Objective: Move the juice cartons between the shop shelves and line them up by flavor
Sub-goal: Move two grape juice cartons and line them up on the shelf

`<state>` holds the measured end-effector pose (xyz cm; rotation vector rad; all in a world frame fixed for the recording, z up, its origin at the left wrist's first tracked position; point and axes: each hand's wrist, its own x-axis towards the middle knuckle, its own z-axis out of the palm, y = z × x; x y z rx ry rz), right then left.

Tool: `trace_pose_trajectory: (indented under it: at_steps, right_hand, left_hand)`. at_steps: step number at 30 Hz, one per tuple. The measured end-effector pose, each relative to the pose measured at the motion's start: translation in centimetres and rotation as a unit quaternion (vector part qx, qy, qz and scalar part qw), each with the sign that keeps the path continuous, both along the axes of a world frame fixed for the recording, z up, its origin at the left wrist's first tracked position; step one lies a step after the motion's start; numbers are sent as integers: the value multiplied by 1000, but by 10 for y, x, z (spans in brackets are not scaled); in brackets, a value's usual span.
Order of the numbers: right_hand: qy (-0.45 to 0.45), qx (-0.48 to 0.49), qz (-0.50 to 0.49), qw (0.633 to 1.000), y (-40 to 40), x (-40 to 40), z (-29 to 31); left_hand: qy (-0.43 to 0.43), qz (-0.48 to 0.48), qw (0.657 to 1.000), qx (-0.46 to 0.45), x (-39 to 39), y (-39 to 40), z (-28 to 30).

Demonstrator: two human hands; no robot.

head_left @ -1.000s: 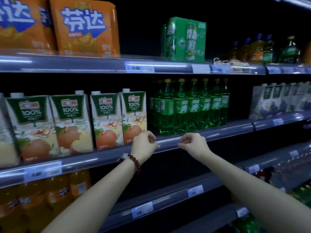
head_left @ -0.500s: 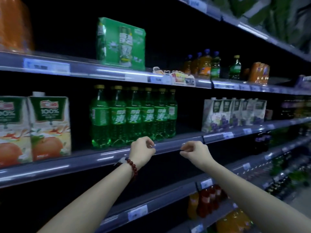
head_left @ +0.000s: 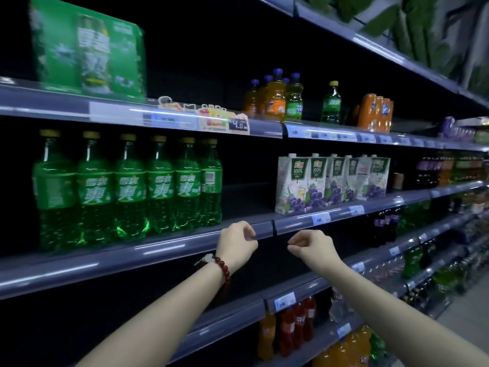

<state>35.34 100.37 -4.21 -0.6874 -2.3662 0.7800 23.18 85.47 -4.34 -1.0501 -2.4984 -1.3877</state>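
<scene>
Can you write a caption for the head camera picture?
Empty hands hover before green soda bottles and grape juice cartons.

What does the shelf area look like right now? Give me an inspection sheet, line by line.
Surface: middle shelf, bare gap between bottles and cartons.
Job's things: grape juice cartons upright in a row, right part of the middle shelf.
Clutter: green soda bottles on the left of that shelf; green multipack and mixed bottles on the shelf above.
Grips: left hand and right hand loosely curled, holding nothing, at the shelf edge.
Cables: nothing seen.
Surroundings: lower shelves with more drinks; aisle floor at far right.
</scene>
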Motion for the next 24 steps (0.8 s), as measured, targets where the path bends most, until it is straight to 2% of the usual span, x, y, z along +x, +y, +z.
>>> trace_pose_trajectory:
  at_steps: [8, 14, 24]
  right_hand:
    - [4, 13, -25, 1000, 69, -17, 4]
    - [9, 42, -30, 999, 130, -49, 23]
    - [14, 23, -48, 998, 213, -82, 20]
  left_hand:
    - [9, -13, 1000, 23, -21, 83, 6]
    - [-26, -7, 996, 90, -61, 147, 21]
    - [-69, 10, 994, 82, -112, 221, 18]
